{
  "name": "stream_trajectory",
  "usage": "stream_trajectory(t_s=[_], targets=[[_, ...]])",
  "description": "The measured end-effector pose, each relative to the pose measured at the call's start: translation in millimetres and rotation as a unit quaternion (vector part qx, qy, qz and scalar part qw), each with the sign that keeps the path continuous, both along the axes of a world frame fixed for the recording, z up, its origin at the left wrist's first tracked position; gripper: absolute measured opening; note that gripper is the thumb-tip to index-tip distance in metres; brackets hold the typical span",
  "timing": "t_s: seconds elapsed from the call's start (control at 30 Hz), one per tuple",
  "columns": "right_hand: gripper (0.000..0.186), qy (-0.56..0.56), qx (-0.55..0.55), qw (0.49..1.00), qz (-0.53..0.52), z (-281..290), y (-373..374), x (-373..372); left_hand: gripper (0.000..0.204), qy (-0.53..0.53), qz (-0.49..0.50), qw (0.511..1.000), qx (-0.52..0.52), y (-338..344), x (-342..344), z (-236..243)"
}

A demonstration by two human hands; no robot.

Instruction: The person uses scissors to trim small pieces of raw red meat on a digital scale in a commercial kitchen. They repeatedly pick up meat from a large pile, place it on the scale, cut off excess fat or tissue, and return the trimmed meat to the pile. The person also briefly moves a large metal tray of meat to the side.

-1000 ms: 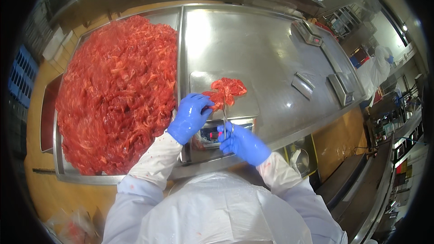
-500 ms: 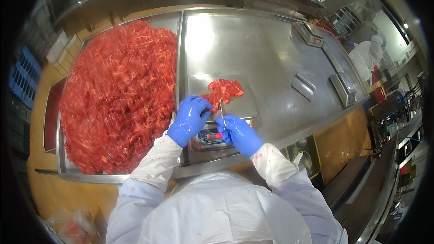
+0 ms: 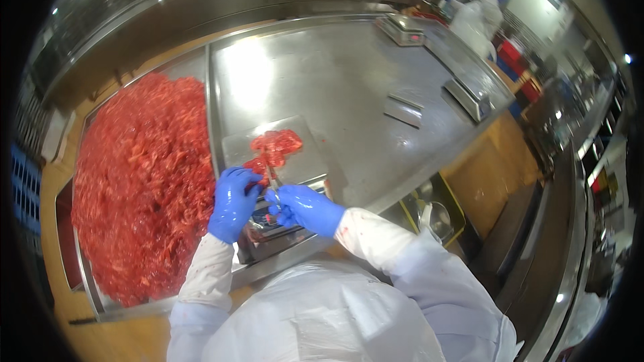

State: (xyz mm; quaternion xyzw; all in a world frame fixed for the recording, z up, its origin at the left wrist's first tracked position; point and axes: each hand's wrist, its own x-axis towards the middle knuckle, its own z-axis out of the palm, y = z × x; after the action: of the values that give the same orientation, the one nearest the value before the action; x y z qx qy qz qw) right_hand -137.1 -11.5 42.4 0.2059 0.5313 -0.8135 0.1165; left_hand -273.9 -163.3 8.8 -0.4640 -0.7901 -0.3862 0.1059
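Note:
A piece of raw red meat [image 3: 276, 147] lies on the square steel plate [image 3: 305, 135] of a weighing scale. My left hand [image 3: 231, 202], in a blue glove, pinches the near left end of this meat. In my gloved right hand [image 3: 305, 208] is a pair of metal scissors [image 3: 271, 173], closed around the handles. Their blades point away from me and reach into the meat near my left fingertips. Whether the blades are apart cannot be made out. Both my hands partly cover the scale's display front.
To the left, a large heap of raw meat [image 3: 144, 188] fills a steel tray section. A divider [image 3: 213, 114] separates it from the steel table [image 3: 329, 74]. Two more scales [image 3: 402, 29] and a bent metal piece [image 3: 404, 111] stand farther right. A person in white [image 3: 473, 23] is beyond.
The view has turned, so the table and heap sit farther left and tilted. Both hands stay at the meat with the scissors, in nearly the same pose.

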Motion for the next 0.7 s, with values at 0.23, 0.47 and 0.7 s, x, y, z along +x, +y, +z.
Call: stream_trajectory(t_s=[0.23,0.47,0.7], targets=[[0.036,0.055,0.005,0.998,0.017,-23,22,8,0.017,-0.031,0.01,0.999,-0.022,2,6,11],[0.041,0.037,-0.047,0.998,0.027,-4,56,84,0.032,-0.144,0.19,0.97,0.038,-83,-58,-20],[0.038,0.083,0.082,0.976,-0.186,10,88,108,0.048,-0.153,0.249,0.935,-0.201,-95,-55,-64]])
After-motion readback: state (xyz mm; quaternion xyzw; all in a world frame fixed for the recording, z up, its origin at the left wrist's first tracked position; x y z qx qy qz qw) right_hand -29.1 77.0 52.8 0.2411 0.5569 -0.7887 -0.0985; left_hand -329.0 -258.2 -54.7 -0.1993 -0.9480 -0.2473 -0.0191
